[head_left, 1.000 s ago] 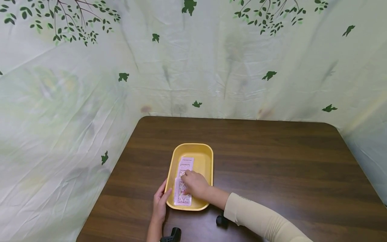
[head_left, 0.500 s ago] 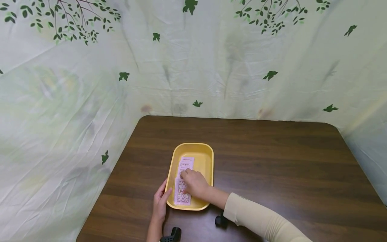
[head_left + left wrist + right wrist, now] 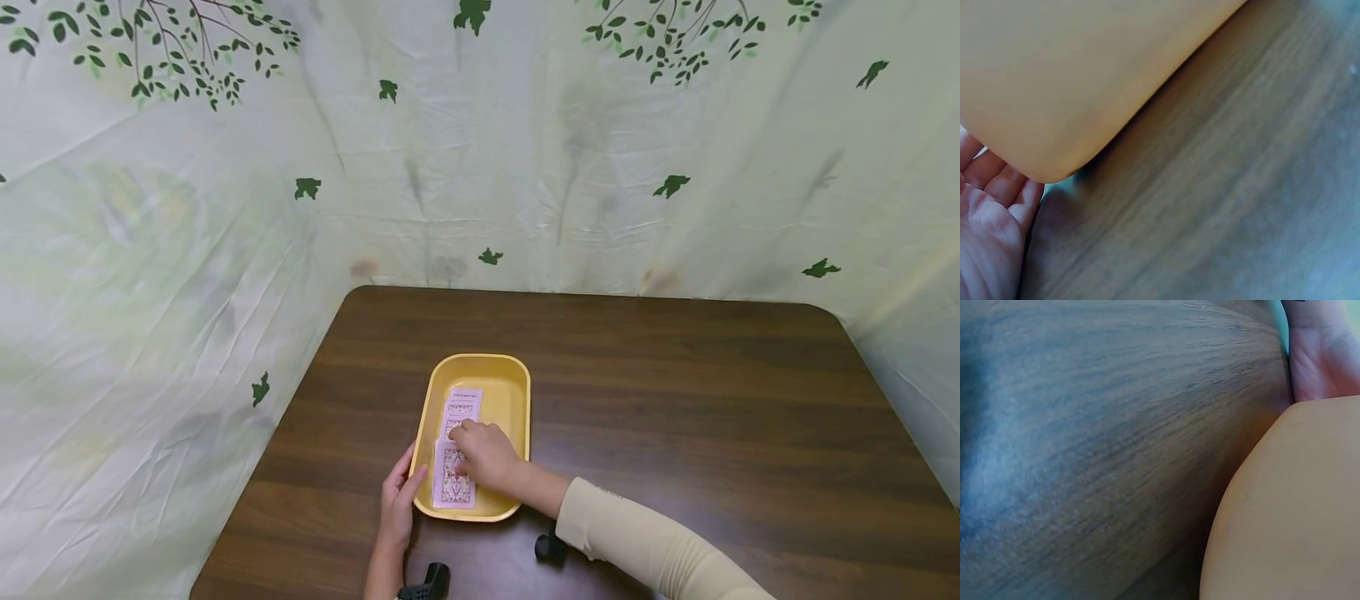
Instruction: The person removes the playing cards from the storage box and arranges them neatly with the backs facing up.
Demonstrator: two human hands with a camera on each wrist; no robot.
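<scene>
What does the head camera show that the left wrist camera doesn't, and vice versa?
Only the head view: pale purple patterned cards, the right hand and a white leaf-printed fabric backdrop.
Only the left wrist view: the palm of the left hand and, close up, the outside of the yellow rounded-rectangular tray.
Both: tray, left hand and brown wood-grain table.

There is one yellow tray [image 3: 506,400], one brown table [image 3: 675,400], two black objects [image 3: 431,582] — and at least two cards [image 3: 454,493].

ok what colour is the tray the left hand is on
The tray is yellow; the head view shows it best.
</scene>
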